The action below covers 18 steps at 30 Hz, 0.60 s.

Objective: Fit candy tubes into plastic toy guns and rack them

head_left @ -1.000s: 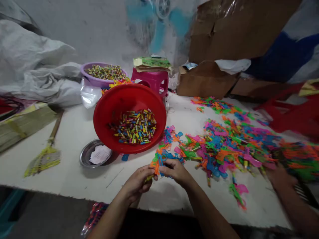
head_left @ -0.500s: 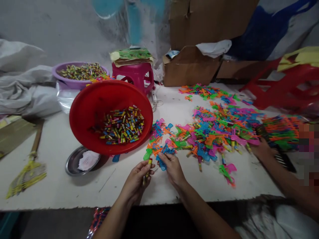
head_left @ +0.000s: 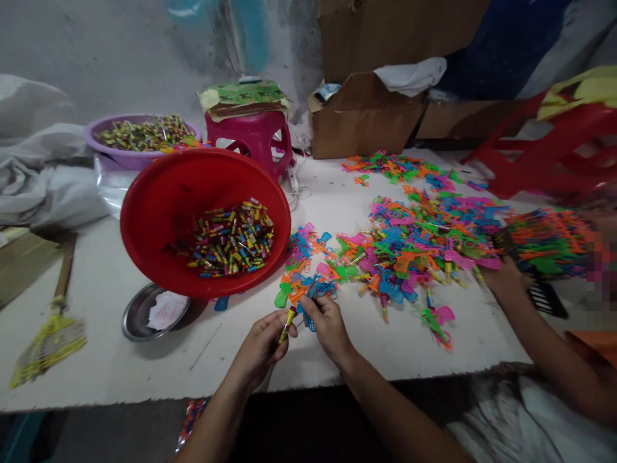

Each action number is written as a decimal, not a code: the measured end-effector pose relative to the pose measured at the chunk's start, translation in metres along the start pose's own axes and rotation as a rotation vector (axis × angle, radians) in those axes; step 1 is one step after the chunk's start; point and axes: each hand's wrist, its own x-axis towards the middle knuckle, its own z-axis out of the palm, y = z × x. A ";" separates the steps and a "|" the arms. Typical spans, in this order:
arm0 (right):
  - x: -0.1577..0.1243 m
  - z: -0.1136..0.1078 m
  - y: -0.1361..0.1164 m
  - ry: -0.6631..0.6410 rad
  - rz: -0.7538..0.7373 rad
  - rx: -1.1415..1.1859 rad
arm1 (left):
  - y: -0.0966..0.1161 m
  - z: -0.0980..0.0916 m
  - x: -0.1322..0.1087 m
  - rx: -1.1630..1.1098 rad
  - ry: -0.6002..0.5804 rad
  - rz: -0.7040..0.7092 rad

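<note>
Between the fingertips of my left hand [head_left: 260, 342] is a small yellow tube [head_left: 288, 319] with a reddish end, tilted toward my right hand. My right hand [head_left: 330, 326] pinches a blue plastic toy gun [head_left: 310, 323], partly covered by the thumb and fingers. The tube's end is close beside the toy gun; whether they touch I cannot tell. Just beyond my hands lies a loose pile of toy guns [head_left: 405, 260] in pink, green, orange and blue, some with tubes on them. A tilted red basin [head_left: 149, 199] at left holds many similar tubes.
A metal bowl [head_left: 132, 319] with paper slips sits left of my hands, near a yellow brush [head_left: 51, 344]. Behind are a purple basin [head_left: 113, 155], a magenta stool [head_left: 250, 132] and a cardboard box [head_left: 364, 122]. Another person's arm [head_left: 535, 328] reaches in from the right.
The tube in my left hand has tipped from nearly upright to a slant, its end nearer the toy gun. My view has shifted slightly. The other person's arm has moved a little.
</note>
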 end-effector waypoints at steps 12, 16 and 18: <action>-0.012 0.020 0.003 0.073 -0.119 -0.107 | 0.001 -0.001 -0.007 0.055 -0.082 -0.025; -0.005 0.009 -0.001 0.107 -0.064 -0.228 | -0.003 -0.006 -0.003 0.272 -0.041 -0.041; 0.013 -0.028 -0.002 0.164 0.006 -0.342 | -0.003 -0.023 0.001 0.528 0.167 0.033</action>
